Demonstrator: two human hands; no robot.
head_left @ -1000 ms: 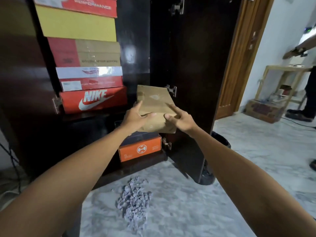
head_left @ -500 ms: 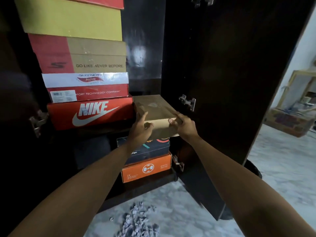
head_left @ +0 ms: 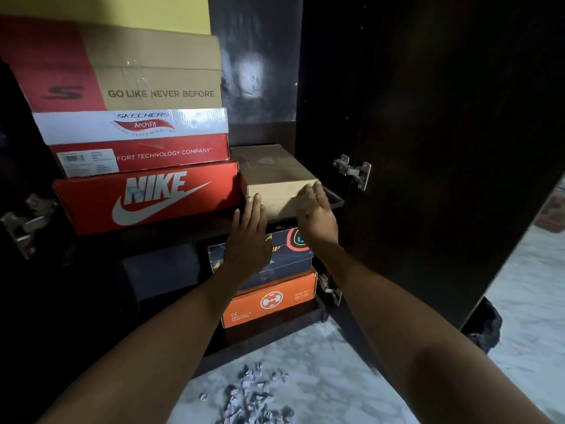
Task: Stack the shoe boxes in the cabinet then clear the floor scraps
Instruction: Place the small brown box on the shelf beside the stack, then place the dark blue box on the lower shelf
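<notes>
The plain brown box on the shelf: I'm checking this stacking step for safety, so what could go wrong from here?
1. The plain brown box sits tight against the red Nike box; the left hand and right hand pushing it with flat fingers could skew that tall stack.
2. The floor scraps lie underfoot and may scatter or cause a slip.
</notes>
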